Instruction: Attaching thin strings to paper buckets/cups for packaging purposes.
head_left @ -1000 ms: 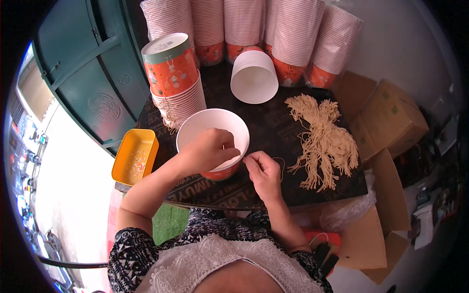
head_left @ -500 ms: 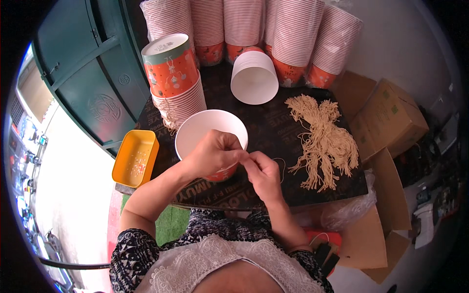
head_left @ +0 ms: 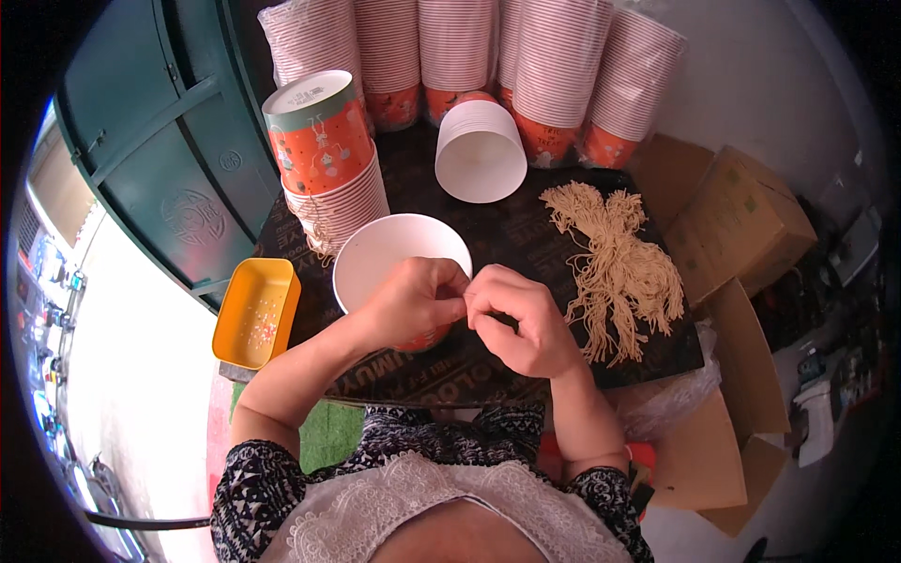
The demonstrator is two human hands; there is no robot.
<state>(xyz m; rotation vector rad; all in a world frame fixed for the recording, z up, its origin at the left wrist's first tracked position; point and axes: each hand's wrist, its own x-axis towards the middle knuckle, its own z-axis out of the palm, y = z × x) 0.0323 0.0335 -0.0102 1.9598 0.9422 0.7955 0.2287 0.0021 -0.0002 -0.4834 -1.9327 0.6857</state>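
A white-lined paper bucket with an orange outside stands on the dark table in front of me. Over its near right rim, my left hand is closed in a pinch. My right hand meets it fingertip to fingertip, thumb and forefinger pressed together and the other fingers curled. Whatever the fingertips hold is too small and too covered to make out. Nearest to my right hand on the table lies a bundle of beige strings.
A yellow tray with small white and red bits sits at the left edge. Upside-down orange buckets are stacked behind it. A white bucket lies on its side; wrapped bucket stacks line the back. Cardboard boxes stand right.
My right hand has turned and risen, its fingers curling in closer against my left hand. A thin string loop seen beside it earlier no longer shows. The left hand stays over the bucket's rim.
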